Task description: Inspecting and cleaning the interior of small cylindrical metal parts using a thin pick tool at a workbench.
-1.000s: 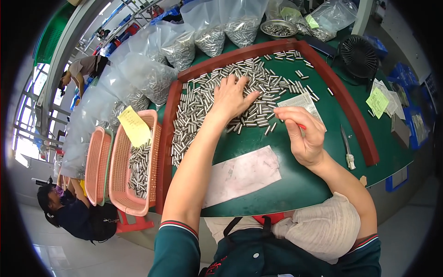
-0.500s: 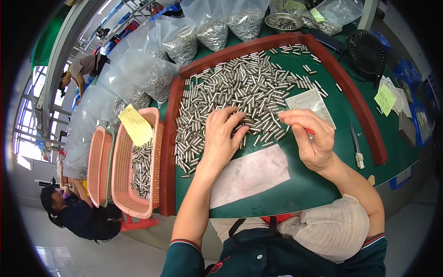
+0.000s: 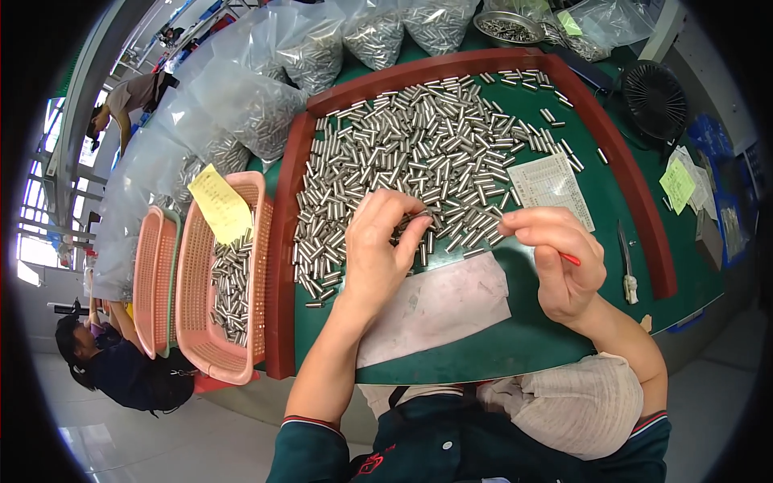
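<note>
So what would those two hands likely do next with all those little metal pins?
Probably the left hand lifts the few short silver metal pins under its curled fingertips off the green mat. It already rests on the pile's near edge, while the right hand waits beside it pinching a thin red stick.

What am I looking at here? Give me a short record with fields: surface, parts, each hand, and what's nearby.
surface: green table with a red-brown raised border
parts: many small silver metal cylinders spread loose on the table
left hand: left hand rests on the near edge of the pile, fingers curled over a few cylinders
right hand: right hand pinches a thin red-tipped tool
paper: pale sheet below the hands
left side: pink basket with cylinders and a yellow note
back: clear bags of cylinders
</note>
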Action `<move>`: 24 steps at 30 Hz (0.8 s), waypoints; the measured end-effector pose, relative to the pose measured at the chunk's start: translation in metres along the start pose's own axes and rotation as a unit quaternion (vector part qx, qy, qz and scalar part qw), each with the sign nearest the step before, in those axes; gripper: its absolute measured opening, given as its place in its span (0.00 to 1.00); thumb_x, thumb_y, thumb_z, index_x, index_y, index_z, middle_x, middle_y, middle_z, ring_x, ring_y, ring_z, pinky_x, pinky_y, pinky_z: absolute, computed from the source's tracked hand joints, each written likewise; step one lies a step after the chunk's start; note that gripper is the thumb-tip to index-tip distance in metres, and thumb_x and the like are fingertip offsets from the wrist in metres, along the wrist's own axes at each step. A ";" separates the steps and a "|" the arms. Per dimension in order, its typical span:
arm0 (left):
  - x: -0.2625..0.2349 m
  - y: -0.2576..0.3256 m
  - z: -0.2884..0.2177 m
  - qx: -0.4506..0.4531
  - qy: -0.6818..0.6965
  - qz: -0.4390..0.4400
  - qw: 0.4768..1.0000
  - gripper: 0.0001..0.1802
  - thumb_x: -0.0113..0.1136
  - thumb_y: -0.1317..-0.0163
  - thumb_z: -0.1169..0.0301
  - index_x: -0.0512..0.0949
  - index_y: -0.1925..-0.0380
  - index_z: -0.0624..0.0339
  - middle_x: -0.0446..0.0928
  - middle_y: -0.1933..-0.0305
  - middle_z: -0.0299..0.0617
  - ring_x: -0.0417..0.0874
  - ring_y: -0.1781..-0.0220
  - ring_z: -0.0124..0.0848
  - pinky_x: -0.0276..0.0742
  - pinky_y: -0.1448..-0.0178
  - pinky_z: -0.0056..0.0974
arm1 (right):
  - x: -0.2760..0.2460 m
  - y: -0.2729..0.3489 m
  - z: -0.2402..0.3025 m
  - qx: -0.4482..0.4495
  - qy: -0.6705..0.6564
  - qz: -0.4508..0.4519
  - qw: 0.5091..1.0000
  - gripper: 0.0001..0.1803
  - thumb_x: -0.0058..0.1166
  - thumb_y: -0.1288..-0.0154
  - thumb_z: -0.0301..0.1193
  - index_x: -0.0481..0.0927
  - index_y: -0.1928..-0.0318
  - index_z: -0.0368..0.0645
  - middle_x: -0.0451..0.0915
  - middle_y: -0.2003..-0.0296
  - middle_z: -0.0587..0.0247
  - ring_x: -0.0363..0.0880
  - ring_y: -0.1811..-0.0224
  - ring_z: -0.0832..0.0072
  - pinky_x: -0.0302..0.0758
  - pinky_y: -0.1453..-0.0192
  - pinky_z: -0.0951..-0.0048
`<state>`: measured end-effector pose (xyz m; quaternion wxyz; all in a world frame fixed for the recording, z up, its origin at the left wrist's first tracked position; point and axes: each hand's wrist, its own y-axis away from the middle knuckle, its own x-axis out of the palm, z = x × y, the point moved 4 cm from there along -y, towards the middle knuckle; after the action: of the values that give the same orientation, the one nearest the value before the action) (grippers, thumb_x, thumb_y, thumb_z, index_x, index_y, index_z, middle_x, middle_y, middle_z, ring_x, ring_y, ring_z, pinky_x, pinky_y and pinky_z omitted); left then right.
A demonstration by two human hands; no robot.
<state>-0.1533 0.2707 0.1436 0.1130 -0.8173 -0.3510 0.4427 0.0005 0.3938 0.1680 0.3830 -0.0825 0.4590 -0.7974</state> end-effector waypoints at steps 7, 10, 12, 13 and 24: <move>0.013 0.010 0.011 -0.275 0.384 0.058 0.880 0.09 0.56 0.44 0.78 0.73 0.62 0.67 0.73 0.71 0.34 0.74 0.70 0.20 0.72 0.64 0.25 | -0.002 0.000 0.010 -0.033 -0.006 0.021 0.999 0.06 0.50 0.39 0.26 0.74 0.65 0.35 0.78 0.68 0.52 0.79 0.69 0.66 0.75 0.71 0.76; 0.006 0.009 0.014 -0.281 0.408 0.083 0.865 0.13 0.53 0.42 0.79 0.72 0.56 0.68 0.75 0.68 0.38 0.78 0.63 0.23 0.74 0.60 0.26 | -0.005 -0.004 0.017 -0.038 0.013 0.037 0.999 0.05 0.50 0.40 0.24 0.75 0.67 0.35 0.78 0.69 0.53 0.79 0.69 0.67 0.75 0.71 0.76; -0.002 0.005 0.015 -0.255 0.377 0.064 0.888 0.11 0.52 0.42 0.79 0.72 0.58 0.68 0.76 0.69 0.39 0.79 0.63 0.25 0.74 0.56 0.27 | -0.002 -0.004 0.015 0.012 -0.029 0.063 0.998 0.04 0.50 0.41 0.23 0.75 0.68 0.34 0.79 0.70 0.54 0.79 0.69 0.67 0.74 0.71 0.76; -0.009 0.004 0.014 -0.253 0.370 0.047 0.893 0.07 0.53 0.42 0.78 0.72 0.63 0.67 0.76 0.72 0.38 0.79 0.68 0.24 0.74 0.60 0.26 | 0.002 -0.003 0.012 0.061 -0.068 0.087 0.992 0.03 0.50 0.41 0.22 0.75 0.69 0.34 0.79 0.70 0.54 0.79 0.70 0.68 0.74 0.71 0.76; -0.006 0.009 0.025 -0.249 0.212 0.208 0.922 0.03 0.49 0.41 0.80 0.68 0.67 0.68 0.75 0.73 0.38 0.77 0.69 0.22 0.74 0.62 0.26 | 0.030 0.015 -0.018 0.145 -0.102 0.108 0.978 0.03 0.51 0.44 0.18 0.76 0.68 0.34 0.78 0.69 0.56 0.78 0.70 0.70 0.75 0.68 0.77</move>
<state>-0.1713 0.2575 0.1283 -0.1170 -0.9483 -0.2402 0.1712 -0.0213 0.3809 0.1394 0.5195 -0.0571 0.3036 -0.7967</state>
